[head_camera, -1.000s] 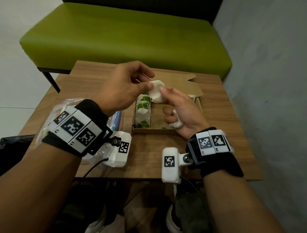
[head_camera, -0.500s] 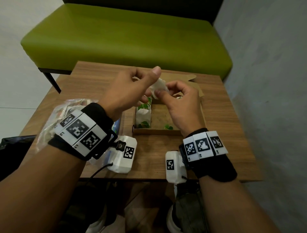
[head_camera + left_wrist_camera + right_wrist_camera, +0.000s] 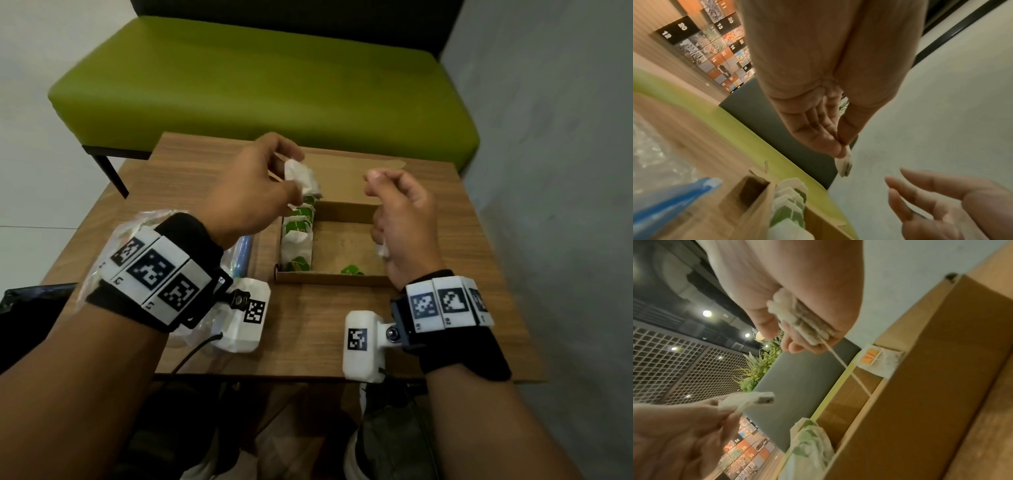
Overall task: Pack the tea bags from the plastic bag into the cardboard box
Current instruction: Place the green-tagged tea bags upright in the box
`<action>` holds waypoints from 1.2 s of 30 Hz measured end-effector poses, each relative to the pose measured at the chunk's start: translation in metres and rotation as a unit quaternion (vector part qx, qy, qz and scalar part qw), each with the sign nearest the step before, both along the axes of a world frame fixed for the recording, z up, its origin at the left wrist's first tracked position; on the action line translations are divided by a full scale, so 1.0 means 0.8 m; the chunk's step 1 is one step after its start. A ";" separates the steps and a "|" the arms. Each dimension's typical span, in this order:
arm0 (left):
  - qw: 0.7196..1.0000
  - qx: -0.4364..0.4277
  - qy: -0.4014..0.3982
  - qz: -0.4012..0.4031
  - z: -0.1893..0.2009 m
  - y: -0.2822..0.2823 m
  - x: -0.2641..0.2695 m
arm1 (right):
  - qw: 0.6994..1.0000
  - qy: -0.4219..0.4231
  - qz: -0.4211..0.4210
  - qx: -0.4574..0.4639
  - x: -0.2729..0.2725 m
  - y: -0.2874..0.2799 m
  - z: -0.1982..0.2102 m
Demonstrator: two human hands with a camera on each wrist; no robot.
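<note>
The open cardboard box [image 3: 329, 278] lies on the wooden table, with a row of green-tagged tea bags [image 3: 297, 236] standing along its left side. My left hand [image 3: 289, 174] pinches one white tea bag [image 3: 306, 181] between thumb and fingers above the box's back left corner; the left wrist view shows that tea bag [image 3: 844, 164] hanging from the fingertips. My right hand [image 3: 394, 212] hovers over the box's right side, fingers curled round a small stack of tea bags [image 3: 803, 321], a string trailing down into the box [image 3: 920, 369]. The crumpled plastic bag [image 3: 137, 226] lies under my left wrist.
A tea bag with an orange tag [image 3: 879, 363] leans in the box's far right corner. The plastic bag's blue zip strip [image 3: 674, 204] lies just left of the box. A green bench [image 3: 260, 85] stands behind the table; a grey wall runs along the right.
The two hands met over the box at one tea bag and have now parted. The left hand keeps that tea bag; the right hand has drawn back to the right with its stack.
</note>
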State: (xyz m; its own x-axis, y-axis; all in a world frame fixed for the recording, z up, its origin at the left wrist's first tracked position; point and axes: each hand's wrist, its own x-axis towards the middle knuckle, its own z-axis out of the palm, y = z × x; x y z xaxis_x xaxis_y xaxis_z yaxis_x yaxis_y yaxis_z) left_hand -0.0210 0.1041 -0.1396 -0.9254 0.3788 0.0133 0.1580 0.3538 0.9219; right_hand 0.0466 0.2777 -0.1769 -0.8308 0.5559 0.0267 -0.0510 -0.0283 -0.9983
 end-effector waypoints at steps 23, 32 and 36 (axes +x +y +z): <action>0.993 0.119 -0.015 0.021 0.015 -0.006 -0.001 | 0.981 -0.061 0.072 -0.170 0.012 0.025 0.012; 0.997 0.061 0.037 -0.043 0.002 0.013 0.014 | 0.982 -0.038 0.181 0.032 0.010 -0.017 0.014; 0.998 0.024 0.038 -0.053 0.002 0.012 0.011 | 0.981 -0.014 0.179 0.073 0.007 -0.012 0.006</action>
